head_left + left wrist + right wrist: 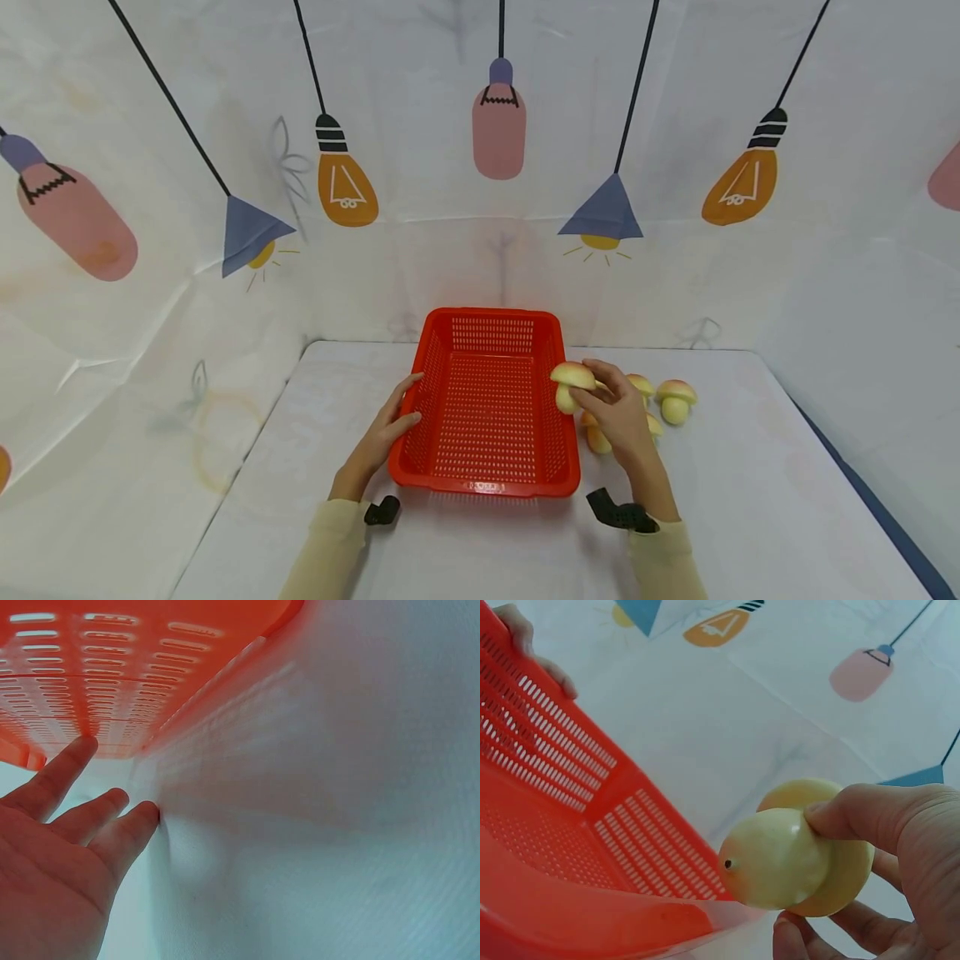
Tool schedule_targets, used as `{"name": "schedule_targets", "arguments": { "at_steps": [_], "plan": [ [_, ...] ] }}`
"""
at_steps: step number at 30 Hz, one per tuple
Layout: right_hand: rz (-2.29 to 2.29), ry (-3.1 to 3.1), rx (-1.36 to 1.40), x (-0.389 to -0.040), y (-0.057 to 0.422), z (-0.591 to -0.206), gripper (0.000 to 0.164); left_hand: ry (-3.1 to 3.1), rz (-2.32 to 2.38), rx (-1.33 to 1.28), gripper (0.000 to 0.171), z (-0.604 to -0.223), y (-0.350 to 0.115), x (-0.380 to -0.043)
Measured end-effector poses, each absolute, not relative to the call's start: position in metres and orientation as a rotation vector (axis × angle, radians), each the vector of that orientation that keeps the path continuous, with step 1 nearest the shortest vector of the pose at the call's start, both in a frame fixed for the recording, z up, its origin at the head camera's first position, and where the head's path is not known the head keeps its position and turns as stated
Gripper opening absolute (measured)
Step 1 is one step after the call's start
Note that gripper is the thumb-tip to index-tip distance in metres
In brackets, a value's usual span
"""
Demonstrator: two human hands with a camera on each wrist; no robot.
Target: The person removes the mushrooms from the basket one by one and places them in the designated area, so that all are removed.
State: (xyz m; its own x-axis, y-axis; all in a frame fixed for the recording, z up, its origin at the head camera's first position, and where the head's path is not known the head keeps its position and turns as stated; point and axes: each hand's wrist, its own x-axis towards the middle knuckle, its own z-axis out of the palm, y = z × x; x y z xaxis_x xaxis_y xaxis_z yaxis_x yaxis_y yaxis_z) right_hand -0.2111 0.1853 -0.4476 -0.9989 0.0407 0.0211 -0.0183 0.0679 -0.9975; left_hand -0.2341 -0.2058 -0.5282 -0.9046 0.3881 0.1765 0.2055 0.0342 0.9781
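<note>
A red plastic basket [491, 487] with slotted walls sits in the middle of the white table, and nothing lies inside it. My left hand [382, 429] holds the basket's left rim, thumb and finger over the edge; in the left wrist view three other fingers [124, 836] extend along the outside. My right hand [618, 412] pinches a toy mushroom [572, 375] with a pale yellow stem and orange-tinted cap. The mushroom is beside the basket's right rim, overlapping it in the head view. In the right wrist view its stem end, with a small dark hole, points toward the basket.
Several more toy mushrooms [676, 402] are on the table right of the basket, some partly hidden behind my right hand. A white sheet [427, 258] printed with lamps and bulbs hangs behind the table [750, 500] and along its left side.
</note>
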Motion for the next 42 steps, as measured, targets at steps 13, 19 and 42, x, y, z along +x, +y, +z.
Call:
{"name": "schedule_targets", "arguments": {
  "at_steps": [13, 19, 42],
  "plan": [
    [2.013, -2.285, -0.077, -0.200, 0.201, -0.448, 0.058, 2.172, 1.988, 0.601, 0.066, -0.529, -0.206, -0.233],
    [2.011, -2.255, -0.089, -0.194, 0.208, -0.449, 0.056, 2.179, 1.981, 0.593, 0.066, -0.528, -0.206, -0.233],
    [1.864, -2.331, -0.054, -0.178, 0.234, -0.454, 0.054, 2.177, 1.990, 0.625, 0.065, -0.529, -0.207, -0.234]
  ]
}}
